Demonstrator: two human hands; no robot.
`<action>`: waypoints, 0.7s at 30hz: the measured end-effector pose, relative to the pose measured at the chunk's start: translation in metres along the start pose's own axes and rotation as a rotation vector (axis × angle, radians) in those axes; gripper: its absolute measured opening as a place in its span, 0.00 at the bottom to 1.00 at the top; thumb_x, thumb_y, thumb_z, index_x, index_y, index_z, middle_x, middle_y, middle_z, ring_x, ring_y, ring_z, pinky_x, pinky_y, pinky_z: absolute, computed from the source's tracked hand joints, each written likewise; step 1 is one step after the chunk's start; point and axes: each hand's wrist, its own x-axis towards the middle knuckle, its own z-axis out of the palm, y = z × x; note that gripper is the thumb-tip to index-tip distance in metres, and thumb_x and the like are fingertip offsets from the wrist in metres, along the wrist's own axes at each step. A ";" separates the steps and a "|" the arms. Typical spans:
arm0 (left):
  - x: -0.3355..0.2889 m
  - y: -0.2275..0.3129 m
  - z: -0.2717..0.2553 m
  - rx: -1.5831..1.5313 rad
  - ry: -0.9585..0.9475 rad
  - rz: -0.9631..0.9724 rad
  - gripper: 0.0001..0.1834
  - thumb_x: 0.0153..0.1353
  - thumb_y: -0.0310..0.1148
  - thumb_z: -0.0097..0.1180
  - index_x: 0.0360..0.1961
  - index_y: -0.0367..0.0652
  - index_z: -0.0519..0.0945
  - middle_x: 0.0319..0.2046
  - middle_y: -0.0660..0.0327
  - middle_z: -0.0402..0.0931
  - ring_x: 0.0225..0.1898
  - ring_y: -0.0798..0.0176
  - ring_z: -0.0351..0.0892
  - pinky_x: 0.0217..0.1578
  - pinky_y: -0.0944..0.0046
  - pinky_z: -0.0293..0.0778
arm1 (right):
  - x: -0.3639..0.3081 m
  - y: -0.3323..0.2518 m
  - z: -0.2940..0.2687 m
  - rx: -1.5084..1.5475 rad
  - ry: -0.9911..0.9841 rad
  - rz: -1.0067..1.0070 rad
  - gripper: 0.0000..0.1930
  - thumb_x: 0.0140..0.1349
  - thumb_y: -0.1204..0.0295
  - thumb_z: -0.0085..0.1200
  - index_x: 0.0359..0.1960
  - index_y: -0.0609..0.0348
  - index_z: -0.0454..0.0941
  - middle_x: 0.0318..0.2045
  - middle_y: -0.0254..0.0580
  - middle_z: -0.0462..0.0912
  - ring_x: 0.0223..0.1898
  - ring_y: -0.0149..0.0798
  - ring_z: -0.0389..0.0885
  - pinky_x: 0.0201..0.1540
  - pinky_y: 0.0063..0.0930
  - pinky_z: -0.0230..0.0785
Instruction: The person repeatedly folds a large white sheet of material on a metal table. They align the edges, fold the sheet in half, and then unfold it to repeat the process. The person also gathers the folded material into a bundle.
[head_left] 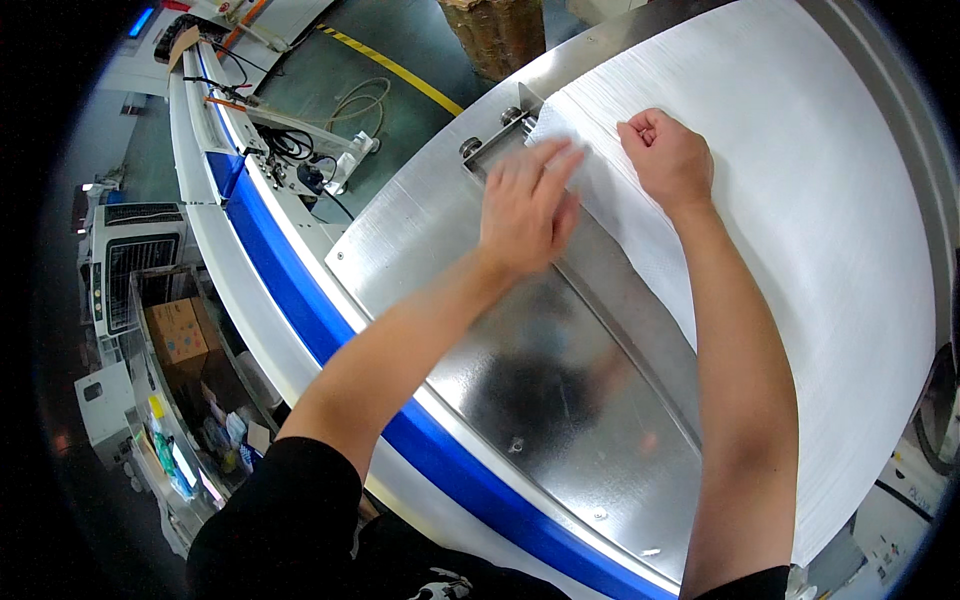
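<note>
A large stack of thin white sheets [800, 260] covers the right side of a shiny metal table [540, 400]. Its layered, slightly ragged edge faces left. Over the stack's far left part is my right hand [668, 165], curled into a loose fist, with no object visible in it. My left hand [528, 205], smeared by motion, hovers over a metal guide bar [620, 335] just left of the stack. Its fingers are stretched out and apart, and I see nothing in them. Beyond its fingertips, a metal bracket with round knobs [490, 140] sits at the bar's far end.
A blue and white rail [300, 270] runs along the table's left side. Left of it stand a bin holding a cardboard box [178, 332] and a white appliance with a dark grille [140, 262]. Cables and a hose [365, 105] lie beyond, near a brown cylindrical object [495, 38].
</note>
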 end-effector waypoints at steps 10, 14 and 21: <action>0.038 -0.046 0.020 0.182 -0.020 0.211 0.23 0.51 0.31 0.52 0.52 0.48 0.71 0.53 0.60 0.69 0.57 0.56 0.65 0.57 0.52 0.58 | 0.006 0.005 0.000 -0.032 -0.007 -0.008 0.12 0.55 0.56 0.54 0.30 0.50 0.80 0.26 0.38 0.83 0.29 0.44 0.81 0.33 0.36 0.73; 0.036 -0.045 0.016 0.183 -0.015 0.179 0.22 0.50 0.31 0.55 0.49 0.49 0.72 0.50 0.61 0.71 0.56 0.56 0.67 0.55 0.54 0.60 | 0.006 0.006 -0.001 -0.041 -0.026 0.024 0.13 0.55 0.56 0.54 0.30 0.50 0.80 0.26 0.37 0.83 0.29 0.42 0.82 0.33 0.35 0.73; 0.027 -0.042 0.009 0.154 -0.016 0.141 0.22 0.50 0.32 0.56 0.48 0.49 0.72 0.49 0.61 0.71 0.55 0.55 0.67 0.53 0.53 0.61 | 0.006 0.002 -0.004 -0.009 -0.048 0.072 0.13 0.55 0.56 0.55 0.31 0.51 0.81 0.28 0.37 0.84 0.29 0.40 0.82 0.33 0.31 0.73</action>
